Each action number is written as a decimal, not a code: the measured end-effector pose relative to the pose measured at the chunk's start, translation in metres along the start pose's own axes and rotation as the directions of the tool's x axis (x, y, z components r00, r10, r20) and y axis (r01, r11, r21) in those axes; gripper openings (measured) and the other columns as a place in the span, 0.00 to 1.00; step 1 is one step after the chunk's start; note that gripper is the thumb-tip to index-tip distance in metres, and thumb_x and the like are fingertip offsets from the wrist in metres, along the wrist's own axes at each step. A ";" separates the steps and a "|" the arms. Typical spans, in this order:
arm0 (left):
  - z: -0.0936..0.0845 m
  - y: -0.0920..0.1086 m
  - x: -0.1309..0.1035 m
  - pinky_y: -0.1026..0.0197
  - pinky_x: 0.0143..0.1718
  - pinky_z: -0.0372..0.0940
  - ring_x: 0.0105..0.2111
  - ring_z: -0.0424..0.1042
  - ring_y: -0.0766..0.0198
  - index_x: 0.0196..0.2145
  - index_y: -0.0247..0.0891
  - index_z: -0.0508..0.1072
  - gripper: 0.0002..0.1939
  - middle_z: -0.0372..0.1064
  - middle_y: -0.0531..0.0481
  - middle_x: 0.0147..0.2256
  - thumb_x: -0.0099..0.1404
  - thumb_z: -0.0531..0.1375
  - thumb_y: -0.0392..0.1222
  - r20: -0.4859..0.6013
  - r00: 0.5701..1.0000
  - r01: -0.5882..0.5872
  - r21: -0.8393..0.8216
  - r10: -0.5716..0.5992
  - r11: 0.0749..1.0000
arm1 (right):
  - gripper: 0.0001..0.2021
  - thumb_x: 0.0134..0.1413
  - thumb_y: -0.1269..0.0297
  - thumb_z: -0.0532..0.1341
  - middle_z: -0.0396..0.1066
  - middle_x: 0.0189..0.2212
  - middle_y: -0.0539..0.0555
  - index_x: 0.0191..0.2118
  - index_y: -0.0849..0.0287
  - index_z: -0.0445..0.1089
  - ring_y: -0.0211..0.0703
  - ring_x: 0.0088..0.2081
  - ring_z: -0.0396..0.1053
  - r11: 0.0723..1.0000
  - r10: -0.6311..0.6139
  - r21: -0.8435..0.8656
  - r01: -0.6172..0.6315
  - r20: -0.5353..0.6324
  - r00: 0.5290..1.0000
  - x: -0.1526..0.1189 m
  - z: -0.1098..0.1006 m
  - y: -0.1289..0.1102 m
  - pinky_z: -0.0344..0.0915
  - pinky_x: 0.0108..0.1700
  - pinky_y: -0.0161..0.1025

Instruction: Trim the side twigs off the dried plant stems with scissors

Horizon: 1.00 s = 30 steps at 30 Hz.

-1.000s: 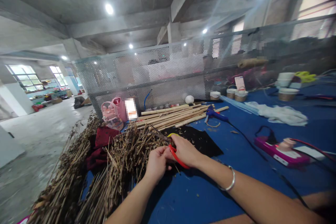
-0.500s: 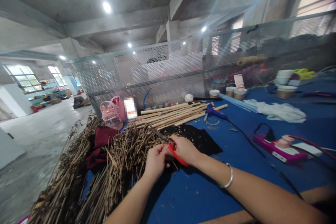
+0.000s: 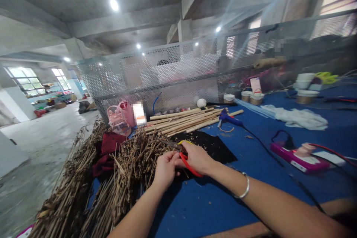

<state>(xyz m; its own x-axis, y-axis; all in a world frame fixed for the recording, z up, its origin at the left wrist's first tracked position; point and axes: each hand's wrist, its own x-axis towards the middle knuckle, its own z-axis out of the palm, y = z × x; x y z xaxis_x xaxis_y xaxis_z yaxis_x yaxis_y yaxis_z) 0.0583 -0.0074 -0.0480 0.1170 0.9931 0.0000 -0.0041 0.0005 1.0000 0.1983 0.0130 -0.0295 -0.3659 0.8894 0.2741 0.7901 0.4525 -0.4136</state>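
Note:
My right hand (image 3: 194, 157), with a silver bangle on its wrist, is closed around scissors (image 3: 191, 166) with red and yellow handles. Their blades point up and left over the dried stems. Close beside it, my left hand (image 3: 165, 169) has its fingers pinched together; what they hold, if anything, is too small to tell. Both hands touch or nearly touch at the fingertips. A heap of dried brown stems (image 3: 134, 152) lies to the left of them. Under and behind the scissors is a black cloth (image 3: 220, 150) with plant scraps on it.
Pale wooden sticks (image 3: 181, 121) lie behind the cloth on the blue table (image 3: 184, 208). Also there are a blue glue gun (image 3: 230, 119), a purple power strip (image 3: 299, 158), white gloves (image 3: 298, 118), a pink bottle (image 3: 122, 115) and dark red cloth (image 3: 111, 143). A perforated metal screen (image 3: 167, 78) stands behind.
The scissors' handles have spread a little, with more of the yellow one showing. Both hands stay in nearly the same place.

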 end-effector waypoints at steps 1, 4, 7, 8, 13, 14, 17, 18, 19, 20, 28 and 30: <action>0.000 0.000 0.000 0.71 0.13 0.57 0.15 0.54 0.75 0.27 0.33 0.70 0.15 0.59 0.56 0.18 0.54 0.57 0.50 -0.002 1.000 -0.005 0.002 0.005 1.000 | 0.21 0.42 0.44 0.58 0.66 0.28 0.52 0.34 0.58 0.60 0.40 0.28 0.63 1.000 0.024 0.012 -0.024 0.020 1.000 0.000 0.000 0.000 0.51 0.27 0.33; -0.001 0.000 0.000 0.71 0.13 0.57 0.15 0.55 0.74 0.28 0.33 0.70 0.15 0.59 0.56 0.18 0.55 0.56 0.50 -0.014 1.000 -0.025 0.011 0.025 1.000 | 0.21 0.43 0.43 0.58 0.67 0.26 0.51 0.32 0.57 0.61 0.40 0.27 0.64 0.998 0.053 0.022 -0.054 0.041 0.998 0.001 0.001 0.001 0.50 0.26 0.32; -0.001 0.001 0.000 0.71 0.13 0.57 0.16 0.57 0.73 0.30 0.33 0.71 0.15 0.61 0.55 0.19 0.55 0.55 0.49 -0.020 1.000 -0.016 0.023 0.016 1.000 | 0.21 0.44 0.42 0.56 0.67 0.25 0.51 0.30 0.57 0.60 0.40 0.27 0.65 0.999 0.047 -0.001 -0.047 0.029 0.998 0.001 0.001 0.002 0.50 0.26 0.32; -0.001 0.001 0.000 0.71 0.13 0.57 0.16 0.57 0.73 0.30 0.33 0.71 0.15 0.62 0.54 0.19 0.55 0.55 0.49 -0.023 1.000 -0.016 0.026 0.016 1.000 | 0.21 0.43 0.42 0.56 0.67 0.25 0.51 0.30 0.57 0.60 0.40 0.27 0.65 0.999 0.044 -0.014 -0.044 0.022 0.999 0.001 0.000 0.002 0.50 0.26 0.32; -0.003 0.002 0.001 0.70 0.14 0.59 0.15 0.58 0.74 0.26 0.32 0.70 0.16 0.63 0.54 0.19 0.54 0.56 0.51 -0.054 0.997 -0.044 0.042 0.046 0.998 | 0.23 0.42 0.42 0.58 0.67 0.29 0.53 0.34 0.58 0.60 0.41 0.29 0.64 0.999 -0.021 -0.040 0.020 -0.004 1.000 0.000 -0.002 0.000 0.51 0.28 0.33; -0.003 0.002 0.001 0.70 0.14 0.59 0.15 0.58 0.74 0.25 0.32 0.69 0.17 0.63 0.54 0.19 0.54 0.56 0.51 -0.058 0.997 -0.044 0.042 0.047 0.998 | 0.23 0.42 0.42 0.58 0.67 0.30 0.54 0.34 0.58 0.60 0.41 0.29 0.64 0.998 -0.039 -0.041 0.038 -0.010 0.999 0.000 -0.002 0.000 0.52 0.29 0.33; -0.003 0.001 0.002 0.70 0.13 0.58 0.14 0.57 0.74 0.24 0.32 0.68 0.17 0.62 0.55 0.17 0.54 0.56 0.52 -0.055 0.997 -0.050 0.037 0.052 0.998 | 0.22 0.42 0.43 0.58 0.66 0.30 0.54 0.33 0.59 0.60 0.41 0.31 0.63 0.997 -0.074 -0.034 0.074 -0.023 0.997 0.000 -0.001 0.000 0.53 0.30 0.34; -0.003 0.001 0.002 0.71 0.13 0.58 0.14 0.56 0.74 0.23 0.32 0.68 0.17 0.61 0.55 0.17 0.54 0.56 0.52 -0.053 0.997 -0.055 0.036 0.057 0.998 | 0.22 0.42 0.44 0.58 0.66 0.31 0.54 0.33 0.59 0.60 0.41 0.31 0.63 0.997 -0.078 -0.026 0.077 -0.022 0.997 0.000 0.000 0.000 0.53 0.30 0.34; -0.003 0.001 0.002 0.71 0.13 0.58 0.13 0.56 0.74 0.23 0.32 0.68 0.17 0.61 0.55 0.17 0.54 0.56 0.52 -0.049 0.997 -0.060 0.035 0.061 0.998 | 0.22 0.41 0.44 0.59 0.66 0.31 0.54 0.33 0.59 0.60 0.41 0.31 0.63 0.997 -0.075 -0.014 0.075 -0.016 0.997 0.000 0.000 0.000 0.54 0.31 0.34; -0.003 0.001 0.002 0.71 0.13 0.58 0.13 0.56 0.75 0.23 0.32 0.68 0.17 0.60 0.55 0.16 0.54 0.56 0.52 -0.044 0.997 -0.064 0.034 0.065 0.997 | 0.21 0.42 0.45 0.59 0.66 0.31 0.54 0.33 0.59 0.60 0.41 0.31 0.63 0.998 -0.065 0.001 0.065 -0.007 0.998 -0.001 0.001 0.001 0.54 0.31 0.33; -0.004 0.003 0.001 0.71 0.13 0.59 0.15 0.57 0.74 0.31 0.31 0.71 0.17 0.63 0.54 0.19 0.56 0.55 0.50 -0.033 0.996 -0.079 0.039 0.081 0.996 | 0.20 0.43 0.44 0.57 0.68 0.27 0.52 0.32 0.58 0.61 0.39 0.27 0.65 0.997 0.056 0.057 -0.059 0.064 0.996 0.000 0.000 0.000 0.51 0.27 0.32; -0.004 0.003 0.001 0.71 0.13 0.58 0.15 0.57 0.74 0.31 0.31 0.72 0.17 0.63 0.54 0.19 0.56 0.55 0.50 -0.036 0.996 -0.076 0.040 0.077 0.996 | 0.20 0.44 0.43 0.57 0.69 0.27 0.53 0.31 0.57 0.62 0.40 0.27 0.65 0.997 0.063 0.039 -0.066 0.072 0.995 0.001 -0.001 -0.001 0.51 0.27 0.32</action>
<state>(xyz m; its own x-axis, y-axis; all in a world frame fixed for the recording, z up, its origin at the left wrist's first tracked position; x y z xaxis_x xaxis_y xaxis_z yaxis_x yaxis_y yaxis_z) 0.0542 -0.0060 -0.0454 0.0807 0.9938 0.0771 0.0268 -0.0795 0.9965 0.1980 0.0132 -0.0283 -0.3501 0.9184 0.1842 0.7927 0.3953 -0.4641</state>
